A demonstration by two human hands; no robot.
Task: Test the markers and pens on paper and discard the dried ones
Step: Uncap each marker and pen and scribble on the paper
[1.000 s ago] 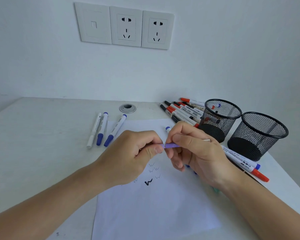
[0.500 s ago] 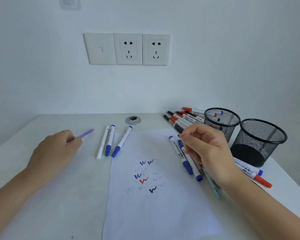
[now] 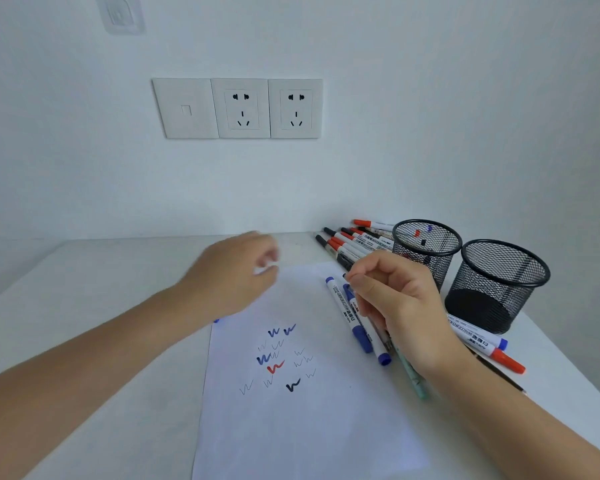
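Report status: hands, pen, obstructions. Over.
Left hand blurred, grip unreadable. Right hand pinches teal pen at paper edge. Loose markers lie beside it on the sheet.

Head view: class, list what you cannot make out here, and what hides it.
Left hand: motion-blurred; holding anything or not, unclear.
Blue tip at the paper's left edge: the left forearm hides the rest.
Right hand: its curled fingers hide whatever they pinch.
Marker labels: too small to read.
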